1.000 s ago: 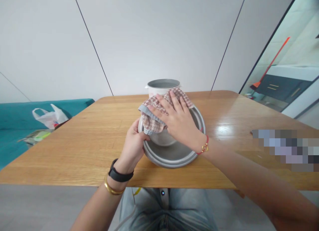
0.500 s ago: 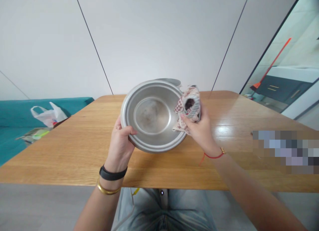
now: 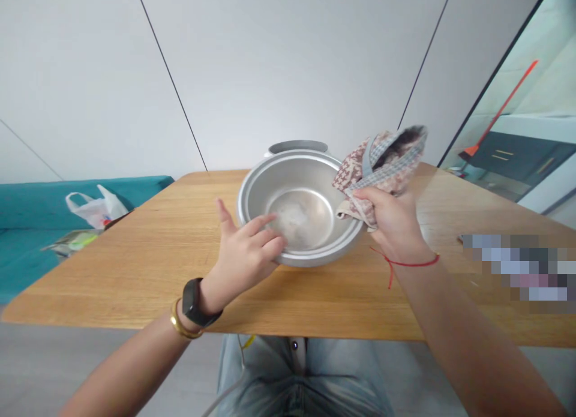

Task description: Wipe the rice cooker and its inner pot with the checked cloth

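Observation:
A silver metal pot point(image 3: 258, 198), wide and round with a flared rim, faces me on the wooden table. Inside, its base looks dull and whitish in the middle. My left hand point(image 3: 252, 249) is over the pot's front left rim, thumb and fingers apart; whether it touches the metal I cannot tell. My right hand point(image 3: 396, 219) grips a cloth point(image 3: 380, 165) with pink, brown and grey checked patterns. The bunched cloth is at the pot's right rim, one lower corner overlapping it in view.
Behind the pot is another round grey-rimmed object point(image 3: 297, 146), mostly hidden. The wooden table point(image 3: 157, 273) reaches a white wall. A teal sofa point(image 3: 27, 207) with a white plastic bag point(image 3: 96, 210) is at left. A blurred-out patch covers something at the table's right.
My left hand has let go of the pot's rim and spread its fingers. The pot has shifted right and tipped further back. My right hand has carried the cloth out to the right.

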{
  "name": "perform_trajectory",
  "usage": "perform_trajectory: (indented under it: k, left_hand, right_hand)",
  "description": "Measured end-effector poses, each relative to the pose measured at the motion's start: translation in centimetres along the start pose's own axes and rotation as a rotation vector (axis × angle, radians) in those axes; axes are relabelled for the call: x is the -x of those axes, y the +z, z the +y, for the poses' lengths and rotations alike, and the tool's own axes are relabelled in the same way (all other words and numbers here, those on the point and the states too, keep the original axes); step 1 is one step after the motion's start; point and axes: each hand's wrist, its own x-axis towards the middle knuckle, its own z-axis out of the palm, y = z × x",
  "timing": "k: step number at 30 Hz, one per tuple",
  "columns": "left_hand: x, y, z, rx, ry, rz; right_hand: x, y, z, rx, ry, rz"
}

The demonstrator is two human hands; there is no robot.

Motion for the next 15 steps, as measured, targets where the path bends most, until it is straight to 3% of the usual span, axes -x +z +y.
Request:
perform_trajectory:
  k: [3, 6, 8, 11, 13, 15]
  left_hand:
    - [-0.8, -0.6, -1.0, -0.087, 0.024, -0.054]
    - [-1.3, -1.0, -0.9, -0.031, -0.105, 0.181]
    - [-1.4, -0.8, -0.5, 0.068, -0.220, 0.380]
    - [-1.6, 0.4, 0.0, 0.217, -0.319, 0.515]
    - [-1.6, 1.6, 0.1, 0.300, -0.359, 0.532]
    - [-1.6, 2.6, 0.2, 0.385, -0.358, 0.503]
  right_hand:
    - [-1.5, -0.2, -0.8, -0.019, -0.039, -0.038]
    - [-3.2, -0.9, -1.6, 0.043, -0.302, 0.063]
    - [-3.0, -1.1, -1.9, 0.213, -0.471, 0.059]
    - [0.5, -0.4, -1.8, 0.567, -0.653, -0.253]
    - [4.1, 0.9, -1.6, 0.804, -0.788, -0.509]
    - [7.1, 2.3, -1.5, 0.982, -0.901, -0.675]
